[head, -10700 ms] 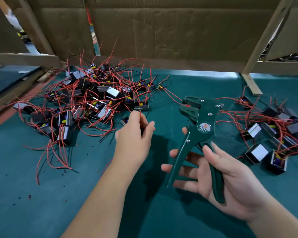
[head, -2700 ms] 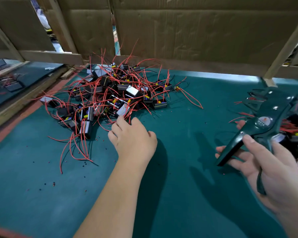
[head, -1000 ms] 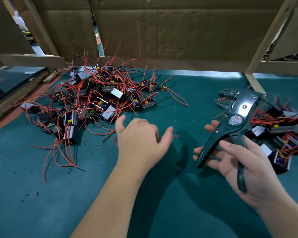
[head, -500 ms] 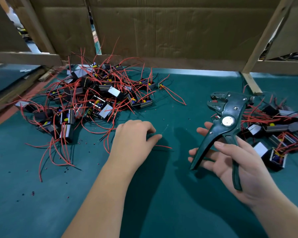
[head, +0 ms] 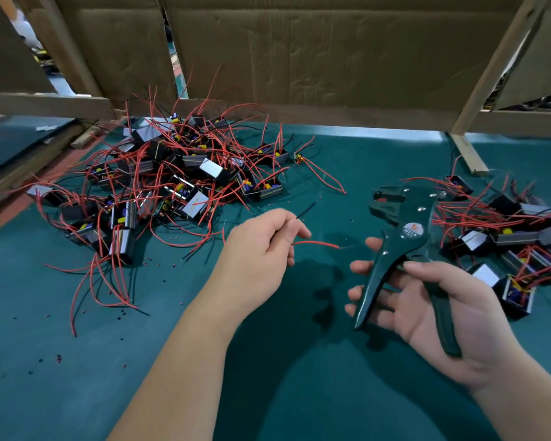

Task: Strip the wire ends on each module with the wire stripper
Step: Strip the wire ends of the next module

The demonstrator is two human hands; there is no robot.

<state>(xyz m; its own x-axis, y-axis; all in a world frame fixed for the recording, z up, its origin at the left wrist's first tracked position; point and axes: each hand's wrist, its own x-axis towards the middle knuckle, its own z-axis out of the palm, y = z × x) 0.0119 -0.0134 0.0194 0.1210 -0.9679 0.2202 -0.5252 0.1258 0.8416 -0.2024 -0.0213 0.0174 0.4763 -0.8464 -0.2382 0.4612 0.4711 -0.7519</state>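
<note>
The wire stripper [head: 407, 214] is held up over the right half of the tabletop [head: 77, 361], nose pointed at the far edge. It's cradled in the right hand [head: 433, 310]: thumb laid over 1 handle, the other handle resting across the fingers, which are only loosely bent. The 2 handles are spread wide apart, so nothing is being squeezed.

Just beside it, over the middle of the tabletop, 2 wires are pinched in the curled fingers of the left hand [head: 261, 246]. A red wire [head: 315, 244] sticks out toward the stripper's handles and a black wire [head: 304, 209] pokes up toward the far edge. Whether a module is tucked inside that fist can't be told, it's hidden by the fingers. The red wire's tip is close to the stripper but not in its mouth.

A big pile of modules [head: 172, 186] with red leads everywhere is spread over the far left part of the tabletop. A smaller bunch of modules [head: 516, 237] is parked along the right edge, right behind the stripper. Little insulation bits [head: 121, 313] are scattered across the near left area. The far edge is walled off with cardboard [head: 299, 58] and a slanted wooden post [head: 497, 65].
</note>
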